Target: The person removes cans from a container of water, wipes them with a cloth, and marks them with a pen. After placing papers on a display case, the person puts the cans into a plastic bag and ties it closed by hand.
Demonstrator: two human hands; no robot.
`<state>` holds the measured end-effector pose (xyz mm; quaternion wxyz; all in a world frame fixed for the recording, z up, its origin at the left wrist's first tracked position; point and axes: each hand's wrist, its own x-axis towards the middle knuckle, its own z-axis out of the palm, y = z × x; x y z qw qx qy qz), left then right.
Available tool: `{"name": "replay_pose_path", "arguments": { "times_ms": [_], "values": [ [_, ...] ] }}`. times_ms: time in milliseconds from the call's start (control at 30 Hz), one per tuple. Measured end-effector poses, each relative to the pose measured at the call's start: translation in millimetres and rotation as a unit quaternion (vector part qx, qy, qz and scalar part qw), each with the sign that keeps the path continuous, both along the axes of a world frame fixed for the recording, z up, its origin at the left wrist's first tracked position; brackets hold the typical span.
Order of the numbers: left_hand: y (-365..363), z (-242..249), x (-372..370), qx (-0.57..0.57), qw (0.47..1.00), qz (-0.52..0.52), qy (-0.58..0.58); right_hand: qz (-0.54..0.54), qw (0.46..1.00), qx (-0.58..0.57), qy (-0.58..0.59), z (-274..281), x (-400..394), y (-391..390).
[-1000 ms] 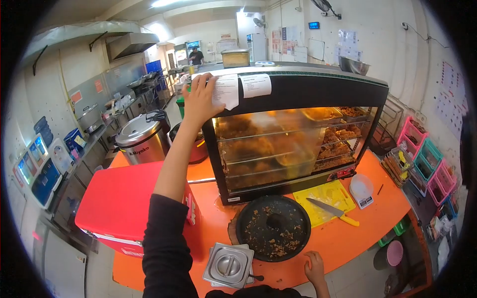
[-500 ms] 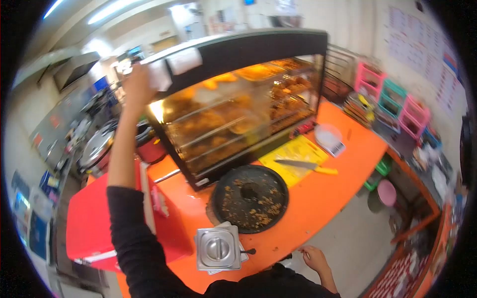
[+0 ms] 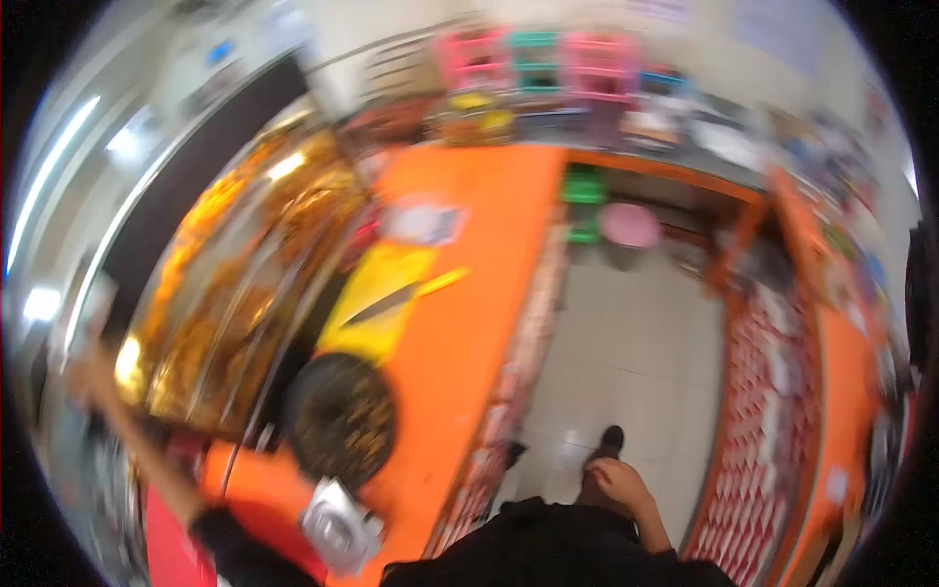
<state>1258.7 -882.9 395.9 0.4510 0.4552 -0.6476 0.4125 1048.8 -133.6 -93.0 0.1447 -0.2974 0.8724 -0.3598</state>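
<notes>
My left hand (image 3: 86, 377) is at the far left, raised at the upper end of the glass food cabinet (image 3: 230, 284); motion blur hides its fingers. My right hand (image 3: 618, 483) hangs low over the floor with its fingers curled, and whether it holds anything is too small to tell. On the orange table (image 3: 469, 205) a round dark tray (image 3: 328, 406) holds brown bits of food. Nearer me stands a steel lidded container (image 3: 339, 528). Beyond the tray, a knife with a yellow handle (image 3: 443, 282) lies on a yellow sheet (image 3: 364, 333).
A red box (image 3: 176, 538) stands at the lower left. Pink and green baskets (image 3: 536, 64) line the back counter. Under it are green stools (image 3: 584, 188) and a pink round object (image 3: 631, 226). Another orange counter (image 3: 841, 391) runs along the right.
The view has swung to the right, so the cabinet, tray and table now appear further left and more floor shows. My left hand remains near the cabinet top; my right hand still hangs low.
</notes>
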Motion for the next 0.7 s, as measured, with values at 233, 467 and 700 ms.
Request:
{"name": "replay_pose_path", "arguments": {
  "times_ms": [233, 467, 700],
  "values": [
    [325.0, -187.4, -263.3, 0.124, 0.849, -0.509, -0.068, -0.068, 0.997, 0.007, 0.039, 24.3, -142.7, 129.8],
    [700.9, -365.6, -486.8, 0.696, 0.248, -0.307, -0.599, -0.214, 0.974, 0.013, 0.078, 56.4, -266.3, 273.7],
    [788.0, -419.7, -681.0, 0.53, 0.186, -0.591, -0.579, -0.321, 0.946, -0.035, 0.026, 56.7, -415.0, 372.1]
  ]
}}
